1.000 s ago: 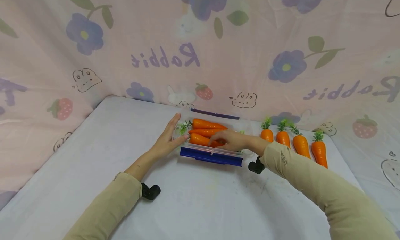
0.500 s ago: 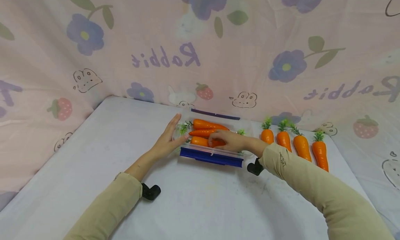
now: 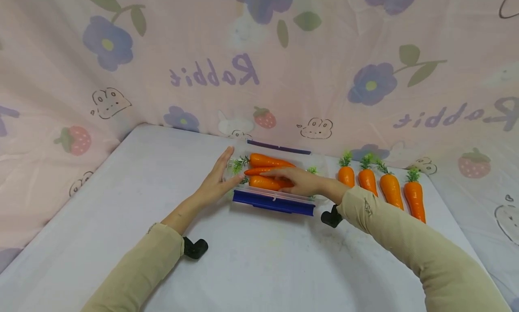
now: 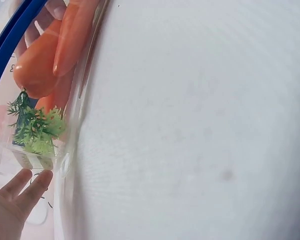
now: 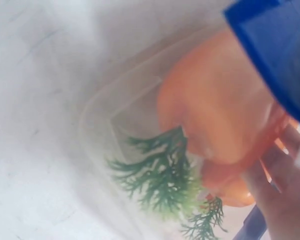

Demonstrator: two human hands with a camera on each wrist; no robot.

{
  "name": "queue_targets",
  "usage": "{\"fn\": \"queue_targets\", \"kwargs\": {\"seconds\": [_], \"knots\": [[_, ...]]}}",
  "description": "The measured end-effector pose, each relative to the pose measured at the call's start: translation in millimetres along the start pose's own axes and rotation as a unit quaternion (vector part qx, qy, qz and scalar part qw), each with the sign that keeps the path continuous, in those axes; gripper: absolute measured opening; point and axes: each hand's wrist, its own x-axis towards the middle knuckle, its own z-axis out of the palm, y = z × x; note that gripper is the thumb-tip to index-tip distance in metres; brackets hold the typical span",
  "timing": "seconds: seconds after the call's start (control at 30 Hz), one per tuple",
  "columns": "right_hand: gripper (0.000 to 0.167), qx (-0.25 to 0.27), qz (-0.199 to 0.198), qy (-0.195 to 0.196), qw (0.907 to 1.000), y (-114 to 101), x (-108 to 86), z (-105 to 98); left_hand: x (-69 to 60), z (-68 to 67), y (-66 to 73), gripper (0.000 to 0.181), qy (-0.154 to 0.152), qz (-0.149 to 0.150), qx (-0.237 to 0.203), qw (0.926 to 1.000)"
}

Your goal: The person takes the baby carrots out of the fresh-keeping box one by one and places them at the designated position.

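Observation:
A clear plastic box with blue clip flaps [image 3: 273, 203] holds several orange toy carrots [image 3: 269, 160] with green tops. My left hand [image 3: 212, 186] rests against the box's left end, fingers and thumb spread. In the left wrist view, its fingertips [image 4: 36, 187] touch the clear wall by the green leaves [image 4: 37, 127]. My right hand [image 3: 302, 181] is inside the box, its fingers stretched over the carrots and touching them. Its thumb lies near the front carrot [image 3: 263, 182]. Up close, the right wrist view shows a carrot [image 5: 215, 100] through the clear wall; the right fingers are partly hidden.
To the right of the box, several more carrots [image 3: 391, 190] lie in a row on the white table [image 3: 259, 267], leaves towards the back. A pink patterned cloth [image 3: 284, 86] hangs behind the table. Black wrist mounts [image 3: 196, 249] sit below both wrists.
My right hand's fingers have gone from curled at the front carrot to stretched out flatter over the carrots. The left hand stays at the box's left end.

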Motion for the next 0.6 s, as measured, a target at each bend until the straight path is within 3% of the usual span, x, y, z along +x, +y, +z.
{"fn": "queue_targets", "kwargs": {"seconds": [0.4, 0.6], "knots": [[0.05, -0.02, -0.004, 0.016, 0.9997, -0.6, -6.3, -2.9, -0.2, -0.6, 1.2, 0.081, -0.002, 0.0, -0.002, 1.0], [0.044, -0.037, -0.006, 0.048, 0.9982, -2.0, -9.9, -5.4, 0.1, -1.0, -0.2, 0.08, -0.003, 0.009, -0.008, 0.9999]]}}
